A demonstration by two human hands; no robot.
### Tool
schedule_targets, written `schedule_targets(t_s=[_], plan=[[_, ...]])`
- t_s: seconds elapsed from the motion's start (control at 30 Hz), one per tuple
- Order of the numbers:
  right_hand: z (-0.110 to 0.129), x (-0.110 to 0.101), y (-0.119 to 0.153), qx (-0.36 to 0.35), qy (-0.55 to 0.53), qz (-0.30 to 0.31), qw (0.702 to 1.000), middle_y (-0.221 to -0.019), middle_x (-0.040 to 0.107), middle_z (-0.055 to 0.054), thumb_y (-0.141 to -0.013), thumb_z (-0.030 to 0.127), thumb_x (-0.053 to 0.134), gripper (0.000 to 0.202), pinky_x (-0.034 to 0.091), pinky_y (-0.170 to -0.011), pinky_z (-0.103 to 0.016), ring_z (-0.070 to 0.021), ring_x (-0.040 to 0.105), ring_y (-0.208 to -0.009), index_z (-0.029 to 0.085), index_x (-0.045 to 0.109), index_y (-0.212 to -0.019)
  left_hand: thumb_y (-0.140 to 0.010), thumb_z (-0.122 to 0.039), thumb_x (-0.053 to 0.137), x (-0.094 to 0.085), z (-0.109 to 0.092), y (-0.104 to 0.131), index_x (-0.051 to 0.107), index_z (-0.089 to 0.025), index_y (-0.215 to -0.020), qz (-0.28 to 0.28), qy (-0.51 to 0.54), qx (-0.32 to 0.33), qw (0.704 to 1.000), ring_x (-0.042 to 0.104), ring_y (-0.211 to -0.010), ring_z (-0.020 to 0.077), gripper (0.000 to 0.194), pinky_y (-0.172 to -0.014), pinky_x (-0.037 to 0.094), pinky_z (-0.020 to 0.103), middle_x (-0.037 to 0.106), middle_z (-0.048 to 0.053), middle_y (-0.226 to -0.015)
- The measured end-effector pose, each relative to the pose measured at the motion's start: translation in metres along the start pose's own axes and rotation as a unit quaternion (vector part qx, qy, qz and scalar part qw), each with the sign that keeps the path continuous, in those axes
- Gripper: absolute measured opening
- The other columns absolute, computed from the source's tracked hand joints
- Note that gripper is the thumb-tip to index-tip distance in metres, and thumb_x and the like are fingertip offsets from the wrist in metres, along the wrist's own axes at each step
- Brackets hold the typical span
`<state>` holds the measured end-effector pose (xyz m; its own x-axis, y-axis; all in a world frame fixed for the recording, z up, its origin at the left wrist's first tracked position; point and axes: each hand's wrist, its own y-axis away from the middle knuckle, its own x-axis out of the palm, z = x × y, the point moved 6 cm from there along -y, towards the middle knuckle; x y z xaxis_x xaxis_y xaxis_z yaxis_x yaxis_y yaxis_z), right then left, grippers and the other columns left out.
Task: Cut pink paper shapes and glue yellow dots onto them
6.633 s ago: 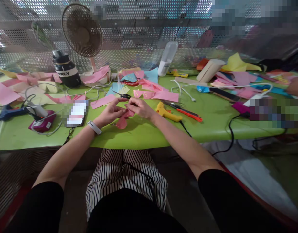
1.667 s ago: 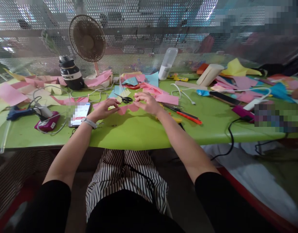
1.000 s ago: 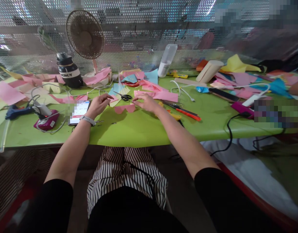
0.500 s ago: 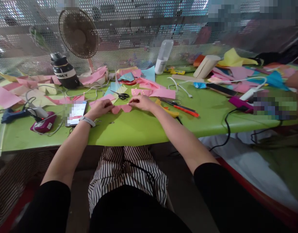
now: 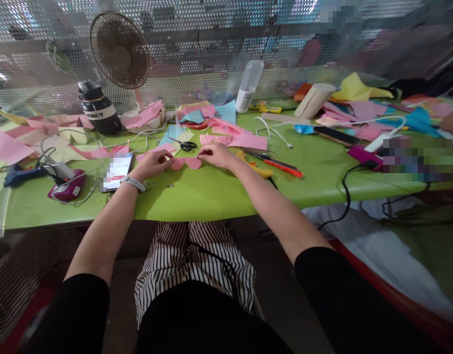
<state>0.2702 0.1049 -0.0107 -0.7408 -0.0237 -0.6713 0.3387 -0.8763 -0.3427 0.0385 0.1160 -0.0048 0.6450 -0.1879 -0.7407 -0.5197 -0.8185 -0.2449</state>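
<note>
The left hand [image 5: 152,164] and the right hand [image 5: 216,155] each pinch one end of a pink paper cutout [image 5: 186,163] with a scalloped lower edge. The fingers of both are curled in around the paper and the thumbs are pressed on top. The cutout lies low over the green desk [image 5: 219,189], between the two hands and near the middle of its front half; whether it touches the surface cannot be told. A white watch [image 5: 129,183] sits on the left wrist.

At 12 o'clock from the cutout, just beyond it, lie black-handled scissors [image 5: 184,144] on blue and yellow paper. At 1 o'clock lies a sheet of pink paper [image 5: 244,141]. At 3 o'clock, just past the right wrist, lies a yellow glue gun [image 5: 256,169], with an orange-handled tool [image 5: 284,170] beside it. At 9 o'clock a phone [image 5: 118,170] lies flat by the left wrist, and farther out a magenta device [image 5: 66,185] is wrapped in white cable. At 10 o'clock a black bottle [image 5: 98,108] stands at the back, with a desk fan [image 5: 120,51] just to its right. A white bottle [image 5: 249,86] stands at 1 o'clock against the perforated metal screen.
</note>
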Motion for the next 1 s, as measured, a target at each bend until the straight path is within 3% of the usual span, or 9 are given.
schedule_targets(t_s=[0.23, 0.3, 0.4, 0.47, 0.6, 0.73, 0.83, 0.9, 1.0], plan=[[0.001, 0.001, 0.000, -0.004, 0.041, 0.000, 0.999, -0.085, 0.073, -0.006, -0.084, 0.022, 0.070, 0.009, 0.048, -0.074, -0.035, -0.0215, 0.064, -0.079, 0.019, 0.077, -0.085, -0.082, -0.035, 0.063, 0.001, 0.004, -0.004, 0.066, -0.020, -0.083, 0.010, -0.029, 0.015, 0.999, 0.061, -0.067, 0.0167, 0.015, -0.062, 0.043, 0.028, 0.069, 0.004, -0.075], [0.002, 0.000, -0.001, -0.015, 0.069, -0.013, 0.997, -0.092, 0.072, -0.008, -0.084, 0.025, 0.071, 0.009, 0.049, -0.082, -0.039, -0.0250, 0.064, -0.090, 0.018, 0.077, -0.085, -0.083, -0.034, 0.063, 0.000, 0.000, -0.002, 0.065, -0.020, -0.083, 0.010, -0.040, 0.019, 0.999, 0.062, -0.069, 0.0172, 0.015, -0.063, 0.043, 0.029, 0.070, 0.004, -0.076], [0.011, 0.001, -0.002, -0.066, 0.108, -0.058, 0.990, -0.110, 0.070, -0.013, -0.084, 0.042, 0.075, 0.024, 0.043, -0.102, -0.049, -0.0319, 0.059, -0.114, 0.020, 0.078, -0.094, -0.084, -0.032, 0.062, 0.002, -0.011, 0.001, 0.066, -0.020, -0.084, 0.011, -0.036, 0.029, 0.999, 0.061, -0.067, 0.0164, 0.013, -0.063, 0.043, 0.028, 0.070, 0.004, -0.076], [0.019, 0.006, -0.003, -0.099, 0.108, -0.068, 0.987, -0.117, 0.070, -0.014, -0.084, 0.056, 0.072, 0.039, 0.038, -0.107, -0.051, -0.0329, 0.057, -0.119, 0.021, 0.077, -0.101, -0.085, -0.030, 0.062, 0.005, -0.022, 0.003, 0.067, -0.020, -0.087, 0.014, -0.030, 0.049, 0.998, 0.061, -0.067, 0.0156, 0.011, -0.063, 0.043, 0.027, 0.071, 0.003, -0.077], [0.033, 0.020, -0.004, -0.112, 0.071, -0.024, 0.991, -0.091, 0.076, -0.010, -0.089, 0.065, 0.063, 0.047, 0.041, -0.097, -0.046, -0.0274, 0.065, -0.094, 0.020, 0.077, -0.087, -0.087, -0.032, 0.065, 0.008, -0.041, 0.007, 0.065, -0.019, -0.094, -0.020, 0.016, 0.082, 0.996, 0.061, -0.063, 0.0130, 0.014, -0.060, 0.043, 0.024, 0.068, 0.001, -0.071], [0.036, 0.010, 0.000, -0.054, -0.041, -0.076, 0.995, -0.078, 0.074, -0.006, -0.090, 0.064, 0.060, 0.048, 0.047, -0.083, -0.038, -0.0220, 0.064, -0.077, 0.019, 0.075, -0.083, -0.090, -0.054, 0.063, -0.003, -0.037, 0.010, 0.062, -0.017, -0.095, -0.133, 0.115, -0.001, 0.984, 0.060, -0.057, 0.0131, 0.037, -0.056, 0.045, 0.025, 0.065, 0.001, -0.064], [0.037, 0.001, 0.004, -0.021, -0.113, -0.127, 0.985, -0.080, 0.074, -0.006, -0.088, 0.066, 0.060, 0.049, 0.049, -0.077, -0.035, -0.0214, 0.065, -0.077, 0.019, 0.073, -0.080, -0.087, -0.067, 0.060, 0.006, -0.038, 0.009, 0.067, -0.015, -0.081, -0.085, 0.201, -0.031, 0.975, 0.066, -0.068, 0.0158, 0.053, -0.066, 0.051, 0.028, 0.071, 0.007, -0.072], [0.040, 0.002, 0.006, -0.017, -0.129, -0.131, 0.983, -0.081, 0.075, -0.006, -0.087, 0.063, 0.063, 0.046, 0.050, -0.077, -0.035, -0.0216, 0.065, -0.078, 0.019, 0.071, -0.077, -0.081, -0.065, 0.070, 0.014, -0.042, 0.008, 0.073, -0.015, -0.082, -0.062, 0.244, -0.020, 0.968, 0.067, -0.076, 0.0167, 0.050, -0.071, 0.051, 0.029, 0.074, 0.008, -0.081], [0.045, 0.007, 0.008, -0.014, -0.131, -0.130, 0.983, -0.081, 0.075, -0.006, -0.087, 0.057, 0.064, 0.040, 0.051, -0.079, -0.035, -0.0215, 0.066, -0.079, 0.019, 0.071, -0.078, -0.076, -0.056, 0.079, 0.020, -0.040, 0.006, 0.077, -0.016, -0.085, -0.099, 0.310, -0.026, 0.945, 0.066, -0.079, 0.0165, 0.040, -0.075, 0.052, 0.030, 0.075, 0.006, -0.085]])
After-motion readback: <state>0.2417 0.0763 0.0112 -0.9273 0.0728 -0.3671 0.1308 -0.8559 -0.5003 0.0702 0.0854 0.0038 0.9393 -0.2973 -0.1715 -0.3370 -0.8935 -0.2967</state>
